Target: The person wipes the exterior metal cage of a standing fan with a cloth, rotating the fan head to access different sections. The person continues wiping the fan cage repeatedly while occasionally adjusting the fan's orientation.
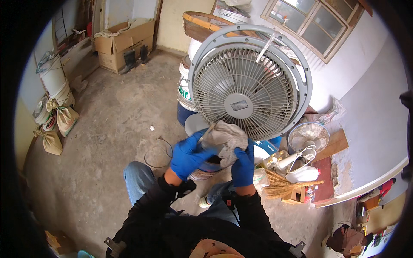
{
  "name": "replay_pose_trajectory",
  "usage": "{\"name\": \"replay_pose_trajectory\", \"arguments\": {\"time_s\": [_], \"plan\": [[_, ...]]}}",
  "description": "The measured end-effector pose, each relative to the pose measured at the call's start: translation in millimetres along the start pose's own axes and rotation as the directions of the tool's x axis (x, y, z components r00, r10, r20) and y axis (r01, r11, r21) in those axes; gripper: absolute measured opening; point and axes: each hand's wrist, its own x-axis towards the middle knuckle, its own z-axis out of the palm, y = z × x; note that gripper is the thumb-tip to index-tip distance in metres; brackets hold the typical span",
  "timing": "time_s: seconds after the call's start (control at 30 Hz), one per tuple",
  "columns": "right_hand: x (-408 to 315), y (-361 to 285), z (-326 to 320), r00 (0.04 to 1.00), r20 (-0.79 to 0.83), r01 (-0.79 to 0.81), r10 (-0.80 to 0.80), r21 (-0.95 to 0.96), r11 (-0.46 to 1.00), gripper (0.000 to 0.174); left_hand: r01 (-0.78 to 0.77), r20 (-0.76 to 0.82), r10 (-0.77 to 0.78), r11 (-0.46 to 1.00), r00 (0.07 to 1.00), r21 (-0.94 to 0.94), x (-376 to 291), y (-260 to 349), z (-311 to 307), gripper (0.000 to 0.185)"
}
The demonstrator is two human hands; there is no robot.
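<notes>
My left hand point(192, 158), in a blue glove and blurred by motion, is closed around a thin pale stick point(206, 133); its lower end is hidden by the fingers. A crumpled grey-white cloth point(229, 137) hangs from my right hand point(242, 166), also gloved in blue, which pinches its right side. Just beyond the cloth stands a large grey box-type fan point(238, 105) with a round slatted grille and a ring frame. Below the hands, a round bucket point(205, 174) shows partly between my knees, its contents mostly hidden.
Stacked paint buckets point(184, 93) stand left of the fan. To the right are a small white fan point(308, 137), a straw broom point(279, 184) and a white plastic jug point(302, 174). A wire loop point(158, 153) lies on the concrete floor point(113, 129). Tied sacks point(66, 119) stand far left.
</notes>
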Motion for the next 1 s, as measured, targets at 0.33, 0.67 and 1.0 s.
{"name": "replay_pose_trajectory", "arguments": {"time_s": [0.33,0.67,1.0], "plan": [[7,-17,27,0.92,0.326,-0.075,0.219,-0.404,0.912,0.059,0.068,0.1,-0.041,0.955,0.994,-0.289,7,-5,13,0.049],[66,-179,8,0.799,0.234,0.553,-0.553,-0.648,0.524,0.036,-0.157,-0.213,0.13,0.981,0.968,-0.114,82,61,-27,0.034],[203,-239,21,0.777,0.351,0.446,-0.522,-0.893,0.064,0.04,-0.526,-0.049,0.655,0.647,0.754,0.552,204,176,10,0.045]]}}
